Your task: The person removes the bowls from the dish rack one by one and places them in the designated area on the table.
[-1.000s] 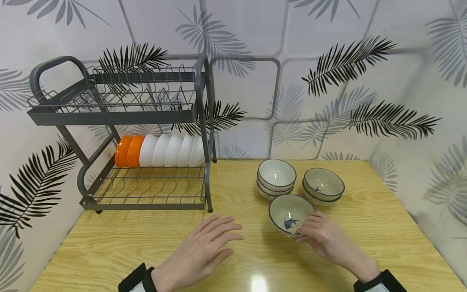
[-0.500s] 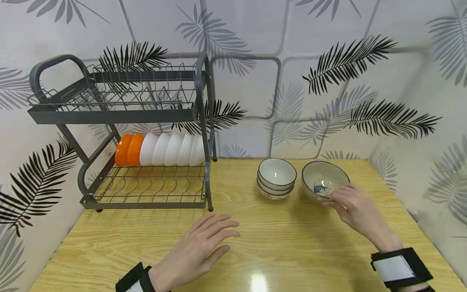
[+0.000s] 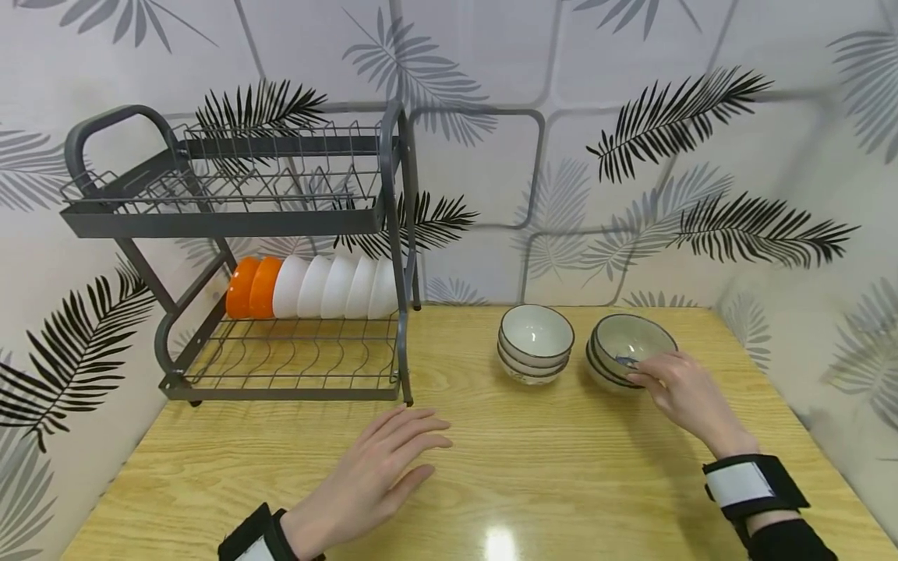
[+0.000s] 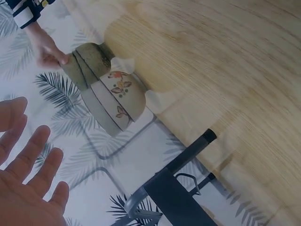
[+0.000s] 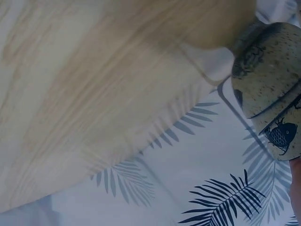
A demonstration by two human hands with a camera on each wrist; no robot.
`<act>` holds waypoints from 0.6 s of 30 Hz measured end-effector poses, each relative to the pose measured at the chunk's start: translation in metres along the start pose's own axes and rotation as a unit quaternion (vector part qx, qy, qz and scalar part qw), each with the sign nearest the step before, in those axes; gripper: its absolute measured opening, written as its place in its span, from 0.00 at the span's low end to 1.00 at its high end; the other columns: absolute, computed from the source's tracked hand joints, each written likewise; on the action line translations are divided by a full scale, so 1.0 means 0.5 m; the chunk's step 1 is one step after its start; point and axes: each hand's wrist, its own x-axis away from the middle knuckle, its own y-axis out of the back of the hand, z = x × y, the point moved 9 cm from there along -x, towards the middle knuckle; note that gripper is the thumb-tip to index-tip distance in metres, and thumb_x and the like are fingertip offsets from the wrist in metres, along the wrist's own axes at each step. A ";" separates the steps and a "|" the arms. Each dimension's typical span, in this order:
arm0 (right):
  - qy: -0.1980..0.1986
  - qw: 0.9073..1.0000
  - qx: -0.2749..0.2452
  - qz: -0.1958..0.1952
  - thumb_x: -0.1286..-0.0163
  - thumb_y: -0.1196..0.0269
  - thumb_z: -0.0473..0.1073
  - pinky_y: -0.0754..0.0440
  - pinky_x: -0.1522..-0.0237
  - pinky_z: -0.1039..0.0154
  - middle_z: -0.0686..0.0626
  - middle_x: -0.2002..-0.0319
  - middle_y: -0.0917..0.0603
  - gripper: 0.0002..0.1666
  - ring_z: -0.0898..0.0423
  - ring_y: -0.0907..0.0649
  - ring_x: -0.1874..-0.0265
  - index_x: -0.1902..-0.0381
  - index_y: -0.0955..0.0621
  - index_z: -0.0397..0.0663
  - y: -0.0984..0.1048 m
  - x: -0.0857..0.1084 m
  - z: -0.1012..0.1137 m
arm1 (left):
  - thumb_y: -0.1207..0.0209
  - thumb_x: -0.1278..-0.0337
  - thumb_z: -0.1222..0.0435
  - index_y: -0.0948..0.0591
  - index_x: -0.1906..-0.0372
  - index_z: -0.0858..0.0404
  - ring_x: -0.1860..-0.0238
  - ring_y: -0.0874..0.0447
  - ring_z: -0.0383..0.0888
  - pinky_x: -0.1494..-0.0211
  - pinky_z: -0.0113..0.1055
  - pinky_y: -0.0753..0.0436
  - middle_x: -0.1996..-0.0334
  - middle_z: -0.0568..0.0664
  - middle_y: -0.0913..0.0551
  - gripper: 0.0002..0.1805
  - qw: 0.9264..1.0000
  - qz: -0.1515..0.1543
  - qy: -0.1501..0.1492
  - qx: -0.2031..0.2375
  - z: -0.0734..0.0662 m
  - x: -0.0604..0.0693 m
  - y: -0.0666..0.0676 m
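My right hand pinches the near rim of a speckled grey-green bowl with a blue fish inside. That bowl sits in the top of a stack of matching bowls at the table's back right. In the right wrist view the speckled stack shows fish drawings on its outside. Just left of it stands a stack of white dark-rimmed bowls, with flower patterns visible in the left wrist view. My left hand hovers over the front of the table, fingers extended, holding nothing.
A two-tier dark metal dish rack stands at the back left. On its lower tier, two orange bowls and several white bowls stand on edge in a row. Patterned wall covering rises behind the wooden table.
My right hand has carried the fish bowl back and to the right, from in front of the two stacks onto the speckled stack. My left hand has shifted slightly left.
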 end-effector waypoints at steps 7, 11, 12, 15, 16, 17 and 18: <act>-0.048 0.997 -0.018 0.064 0.43 0.27 0.36 0.26 0.38 0.37 0.38 0.56 0.10 0.14 0.36 0.16 0.49 0.57 0.12 0.39 -0.024 0.016 -0.012 | 0.34 0.40 0.65 0.21 0.41 0.56 0.31 0.26 0.53 0.25 0.55 0.32 0.36 0.49 0.20 0.21 0.998 -0.013 0.051 0.022 0.055 0.010 0.018; -0.056 0.996 -0.016 0.068 0.38 0.29 0.44 0.41 0.24 0.36 0.34 0.41 0.18 0.26 0.32 0.27 0.34 0.44 0.17 0.38 -0.006 0.028 0.003 | 0.33 0.41 0.68 0.23 0.38 0.64 0.31 0.29 0.62 0.29 0.65 0.32 0.34 0.60 0.24 0.25 0.989 -0.036 0.135 0.048 0.134 0.012 0.048; -0.050 0.997 -0.014 0.062 0.36 0.30 0.46 0.43 0.22 0.38 0.33 0.39 0.19 0.26 0.33 0.28 0.31 0.42 0.18 0.38 0.000 0.031 0.009 | 0.33 0.41 0.68 0.25 0.37 0.66 0.30 0.31 0.65 0.30 0.67 0.33 0.33 0.63 0.26 0.27 0.985 -0.040 0.160 0.057 0.158 0.014 0.057; -0.027 0.998 -0.019 0.044 0.28 0.38 0.54 0.50 0.17 0.48 0.36 0.33 0.23 0.28 0.43 0.36 0.23 0.40 0.19 0.39 0.013 0.043 0.033 | 0.36 0.39 0.70 0.31 0.33 0.72 0.30 0.37 0.70 0.31 0.70 0.36 0.31 0.70 0.32 0.30 0.968 -0.056 0.230 0.088 0.236 0.021 0.088; -0.020 0.999 -0.024 0.037 0.26 0.41 0.57 0.52 0.16 0.52 0.37 0.32 0.24 0.29 0.48 0.39 0.21 0.40 0.19 0.39 0.017 0.046 0.041 | 0.38 0.37 0.70 0.33 0.32 0.74 0.29 0.38 0.71 0.30 0.70 0.36 0.31 0.72 0.33 0.30 0.960 -0.057 0.254 0.100 0.262 0.024 0.098; -0.014 0.999 -0.031 0.031 0.24 0.44 0.59 0.53 0.16 0.56 0.38 0.30 0.25 0.31 0.52 0.42 0.20 0.40 0.19 0.39 0.019 0.048 0.050 | 0.40 0.34 0.69 0.36 0.30 0.75 0.28 0.41 0.71 0.29 0.70 0.38 0.30 0.73 0.36 0.31 0.951 -0.054 0.280 0.116 0.289 0.029 0.108; -0.009 0.999 -0.039 0.025 0.23 0.47 0.60 0.56 0.16 0.60 0.40 0.29 0.26 0.32 0.56 0.44 0.19 0.40 0.19 0.39 0.022 0.049 0.059 | 0.41 0.32 0.68 0.39 0.29 0.75 0.27 0.43 0.71 0.28 0.70 0.40 0.29 0.74 0.39 0.33 0.941 -0.049 0.308 0.132 0.316 0.034 0.118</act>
